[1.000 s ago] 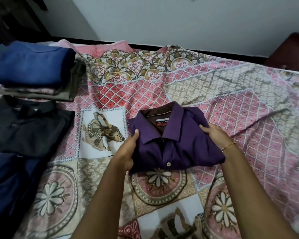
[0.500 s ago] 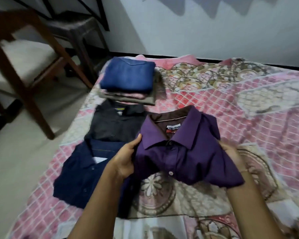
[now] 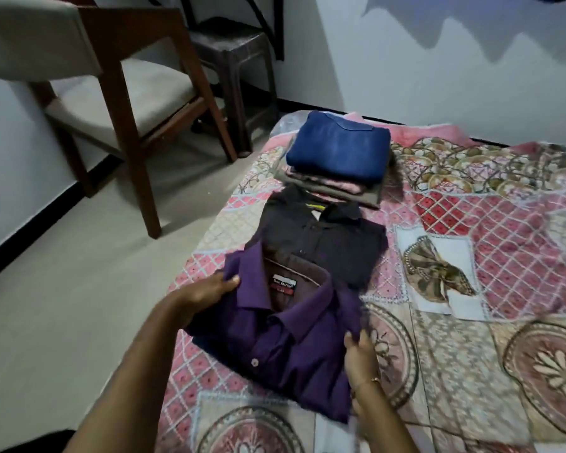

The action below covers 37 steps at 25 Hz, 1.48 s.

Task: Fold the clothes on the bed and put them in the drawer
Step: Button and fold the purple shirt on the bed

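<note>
A folded purple shirt [image 3: 285, 341] with a brown inner collar and a red label lies near the bed's left edge. My left hand [image 3: 206, 294] grips its left collar side, thumb on top. At the shirt's right edge, my right hand [image 3: 360, 354] holds the cloth with the fingers tucked under it. Just behind it lies a folded black shirt [image 3: 327, 240], partly overlapped by the purple collar. Further back stands a stack of folded clothes [image 3: 337, 165] topped by a blue garment [image 3: 340, 142]. No drawer is in view.
The patterned pink bedsheet [image 3: 471, 289] covers the bed, which runs to the right and back to a white wall. Left of the bed is a pale floor [image 3: 62, 289] with a wooden cushioned chair [image 3: 128, 93] and a dark plastic stool [image 3: 236, 60].
Both hands lifted the purple shirt off the middle of the bed and carried it left, to the spot in front of the black shirt where a navy shirt lay. The view swung left.
</note>
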Tool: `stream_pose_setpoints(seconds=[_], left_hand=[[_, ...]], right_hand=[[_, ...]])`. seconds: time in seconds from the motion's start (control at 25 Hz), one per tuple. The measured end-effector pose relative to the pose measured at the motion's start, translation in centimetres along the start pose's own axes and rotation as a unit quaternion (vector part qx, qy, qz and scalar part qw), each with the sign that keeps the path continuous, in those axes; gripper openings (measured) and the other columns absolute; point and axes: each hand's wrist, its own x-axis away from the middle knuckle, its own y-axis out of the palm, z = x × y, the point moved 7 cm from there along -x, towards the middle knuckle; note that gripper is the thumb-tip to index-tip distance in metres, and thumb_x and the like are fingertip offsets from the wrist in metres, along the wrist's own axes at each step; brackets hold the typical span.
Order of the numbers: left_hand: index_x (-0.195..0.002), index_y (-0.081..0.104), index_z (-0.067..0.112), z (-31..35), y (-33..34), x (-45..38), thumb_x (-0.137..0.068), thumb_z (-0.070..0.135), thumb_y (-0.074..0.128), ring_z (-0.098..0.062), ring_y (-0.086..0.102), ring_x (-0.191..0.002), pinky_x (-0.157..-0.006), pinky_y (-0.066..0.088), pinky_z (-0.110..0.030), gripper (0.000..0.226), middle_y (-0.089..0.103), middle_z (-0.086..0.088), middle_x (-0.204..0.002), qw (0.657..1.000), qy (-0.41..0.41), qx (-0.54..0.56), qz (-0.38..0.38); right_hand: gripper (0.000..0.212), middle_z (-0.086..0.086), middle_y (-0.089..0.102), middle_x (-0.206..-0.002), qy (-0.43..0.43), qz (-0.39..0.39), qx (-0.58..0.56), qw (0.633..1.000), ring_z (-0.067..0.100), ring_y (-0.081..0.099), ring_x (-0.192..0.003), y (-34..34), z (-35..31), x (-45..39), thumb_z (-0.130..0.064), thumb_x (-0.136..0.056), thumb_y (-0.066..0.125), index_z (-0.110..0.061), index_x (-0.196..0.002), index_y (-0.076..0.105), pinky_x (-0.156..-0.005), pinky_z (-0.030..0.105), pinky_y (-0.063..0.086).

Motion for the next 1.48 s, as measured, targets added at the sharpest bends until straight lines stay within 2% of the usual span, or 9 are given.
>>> stream_pose_setpoints(seconds=[0.32, 0.48, 0.6, 0.68, 0.88, 1.08, 1.24, 1.36, 1.48], left_hand=[[-0.12, 0.059, 0.007, -5.6, -0.9, -1.0, -0.099, 0.026, 0.044, -0.036, 0.056, -0.111, -0.086, 0.042, -0.037, 0.032, 0.061, -0.021, -0.121, 0.939, 0.05, -0.172, 0.294], [-0.118, 0.055, 0.002, -2.0, -1.1, 1.9, -0.093, 0.027, 0.043, -0.04, 0.053, -0.099, -0.082, 0.043, -0.047, 0.036, 0.057, -0.024, -0.11, 0.805, 0.21, -0.33, 0.445], [-0.13, 0.048, 0.008, -1.7, 1.7, 1.1, -0.097, 0.044, 0.029, -0.036, 0.038, -0.124, -0.101, 0.034, -0.046, 0.053, 0.048, -0.021, -0.133, 0.754, 0.365, -0.426, 0.341], [-0.142, 0.036, 0.017, -3.6, 2.7, -0.8, -0.096, 0.058, 0.013, -0.036, 0.027, -0.137, -0.108, 0.03, -0.051, 0.066, 0.033, -0.014, -0.149, 0.788, 0.308, -0.469, 0.256], [-0.142, -0.004, 0.028, -7.1, 1.8, -3.2, -0.07, 0.084, -0.012, -0.041, 0.02, -0.14, -0.108, 0.029, -0.051, 0.091, -0.008, 0.006, -0.156, 0.856, 0.188, -0.425, 0.226], [-0.145, -0.007, 0.034, -6.8, 1.5, -3.5, -0.073, 0.074, 0.015, -0.032, 0.03, -0.137, -0.106, 0.033, -0.043, 0.085, -0.001, 0.001, -0.159, 0.895, 0.182, -0.362, 0.187], [-0.146, 0.023, 0.008, -7.8, -1.3, -1.5, -0.081, 0.068, 0.049, -0.032, 0.037, -0.133, -0.104, 0.034, -0.043, 0.092, 0.035, -0.016, -0.148, 0.922, 0.08, -0.17, 0.339], [-0.096, 0.063, 0.003, -6.7, -2.3, -0.2, -0.086, 0.058, 0.052, -0.039, 0.06, -0.093, -0.073, 0.044, -0.038, 0.057, 0.065, -0.023, -0.097, 0.867, 0.037, -0.247, 0.432], [-0.083, 0.062, -0.004, -5.3, -2.6, 0.8, -0.094, 0.025, 0.053, -0.039, 0.057, -0.081, -0.067, 0.039, -0.038, 0.032, 0.063, -0.026, -0.087, 0.834, 0.1, -0.229, 0.492]], right_hand=[[0.036, 0.027, 0.052, -0.129, 0.033, 0.082, 0.079, 0.993, 0.04, 0.049, -0.117, -0.9, 0.3, 1.6, -0.006, -0.094, 0.046, 0.004, -0.128, 0.048, -0.091, 0.035, 0.036], [0.041, 0.03, 0.047, -0.129, -0.244, 0.232, 0.204, 0.919, 0.041, 0.044, -0.118, -0.8, -5.6, 5.6, -0.017, -0.09, 0.049, -0.001, -0.128, 0.045, -0.092, 0.045, 0.035], [0.052, 0.02, 0.038, -0.143, -0.362, 0.137, 0.363, 0.848, 0.037, 0.032, -0.132, 3.1, -5.6, 6.6, -0.048, -0.097, 0.024, -0.019, -0.137, 0.038, -0.102, 0.051, 0.029], [0.059, 0.015, 0.035, -0.146, -0.308, 0.071, 0.425, 0.848, 0.037, 0.026, -0.133, 4.3, -4.1, 5.3, -0.058, -0.094, 0.011, -0.027, -0.139, 0.035, -0.097, 0.06, 0.035], [0.067, 0.019, 0.039, -0.144, -0.207, -0.025, 0.481, 0.851, 0.045, 0.031, -0.13, 5.6, -1.5, 2.7, -0.063, -0.092, 0.002, -0.029, -0.141, 0.031, -0.076, 0.064, 0.046], [0.098, 0.011, -0.008, -0.157, -0.233, -0.051, 0.457, 0.857, 0.042, -0.002, -0.142, 5.5, -1.7, 2.6, -0.078, -0.059, -0.032, -0.028, -0.141, -0.012, -0.107, 0.06, 0.018], [0.073, 0.027, 0.044, -0.136, -0.248, 0.072, 0.322, 0.911, 0.049, 0.047, -0.117, 3.1, -3.6, 3.4, -0.061, -0.091, 0.02, -0.009, -0.138, 0.044, -0.093, 0.053, 0.043], [0.07, 0.031, 0.042, -0.131, -0.089, 0.148, 0.158, 0.972, 0.046, 0.044, -0.117, 0.3, -3.3, 2.6, -0.044, -0.088, 0.056, 0.001, -0.138, 0.037, -0.098, 0.042, 0.037], [0.057, 0.027, 0.056, -0.122, 0.028, 0.127, 0.078, 0.988, 0.039, 0.052, -0.112, 0.0, -2.3, 1.8, -0.037, -0.084, 0.065, 0.005, -0.121, 0.054, -0.092, 0.038, 0.039]])
